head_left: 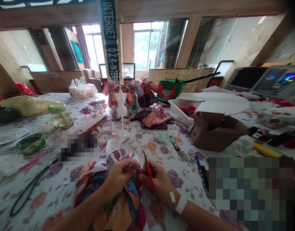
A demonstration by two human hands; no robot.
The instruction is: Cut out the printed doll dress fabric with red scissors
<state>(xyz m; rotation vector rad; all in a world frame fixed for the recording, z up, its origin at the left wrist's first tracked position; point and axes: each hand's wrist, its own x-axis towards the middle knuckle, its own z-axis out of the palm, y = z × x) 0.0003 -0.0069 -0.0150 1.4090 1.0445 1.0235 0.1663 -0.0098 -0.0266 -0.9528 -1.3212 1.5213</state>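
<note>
Colourful patterned fabric (116, 205), orange, blue and red with a white printed edge, lies on the flowered tablecloth and runs under both hands. My left hand (122, 178) pinches a bit of this fabric near its edge. My right hand (155, 178) is closed around small scissors with red handles (150, 176), whose dark curved blades point up and away. The fingertips of both hands nearly meet over reddish cloth. White strips of tape are on my right wrist. Beyond the hands stands a small white dress form (121, 104).
Small dressed figures (133, 93) stand behind the dress form. Dark red cloth (157, 118) lies beside them. A cardboard box (210, 134) and a white tray (178, 112) are at the right. On the left are a green-lidded jar (62, 117) and a green tape roll (31, 143).
</note>
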